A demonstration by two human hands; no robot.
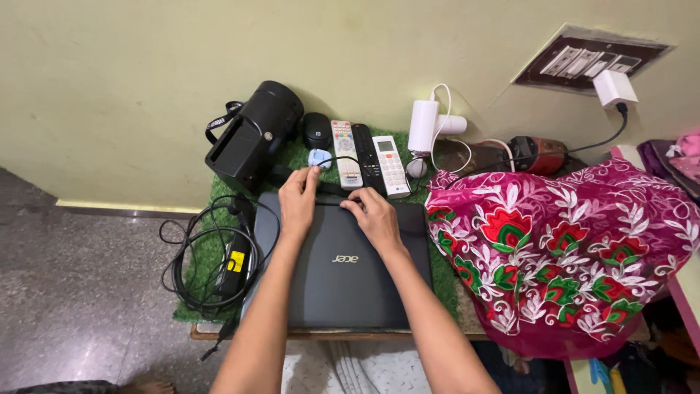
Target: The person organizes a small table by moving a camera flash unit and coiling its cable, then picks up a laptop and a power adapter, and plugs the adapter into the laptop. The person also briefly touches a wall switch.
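A closed dark grey laptop (343,270) lies on a green mat (211,248). My left hand (299,201) rests at the laptop's far edge, its fingertips pinching a thin black cable (332,159) that curves over the remotes. My right hand (373,215) lies on the lid's far edge beside it, fingers curled down on the same cable line. Just beyond my hands lie three remotes (368,164) side by side and a small light blue object (319,157).
A black cylindrical case (255,131) and a black mouse (316,130) sit by the wall. A coiled black charger cable (215,259) lies left of the laptop. A white device (424,125), a wall plug (614,89) and a pink embroidered cloth (561,248) are at the right.
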